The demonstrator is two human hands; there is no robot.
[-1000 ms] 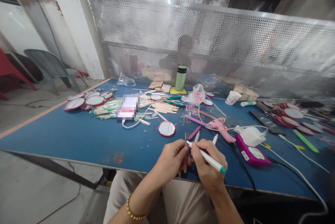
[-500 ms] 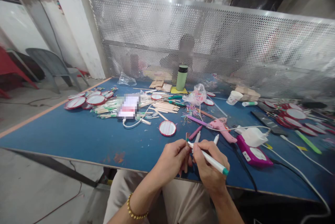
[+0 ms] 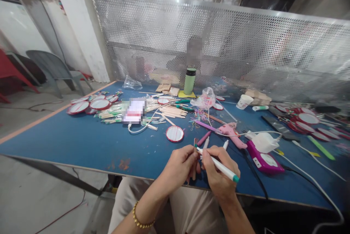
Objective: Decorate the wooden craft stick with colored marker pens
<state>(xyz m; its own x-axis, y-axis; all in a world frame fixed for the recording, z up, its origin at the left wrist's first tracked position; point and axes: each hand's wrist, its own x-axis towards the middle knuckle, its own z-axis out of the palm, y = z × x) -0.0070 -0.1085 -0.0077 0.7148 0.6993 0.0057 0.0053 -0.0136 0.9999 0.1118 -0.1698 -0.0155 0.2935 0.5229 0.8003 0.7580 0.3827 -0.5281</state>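
Pinched in my left hand [image 3: 182, 164] is a thin wooden stick [image 3: 194, 174], held upright near the table's front edge. Its upper end carries a green mark and a brownish-red part. My right hand [image 3: 222, 172] grips a white marker [image 3: 222, 168] with a green end, its tip touching or very close to the stick by the green mark. Just beyond my hands lies a round white disc with a red rim [image 3: 175, 133]. A dark pink marker [image 3: 203, 138] and white markers [image 3: 225, 144] lie close by.
A pink glue gun [image 3: 232, 133] and a magenta power strip [image 3: 264, 159] with cables sit to the right. Wooden sticks [image 3: 173, 111], a phone [image 3: 133, 112] and red-rimmed discs [image 3: 100, 104] lie further back. A green bottle [image 3: 189, 82] stands before the perforated metal screen [image 3: 218, 37].
Almost nothing differs. The marker's tip has shifted very slightly against the stick; both hands keep their grip and place.
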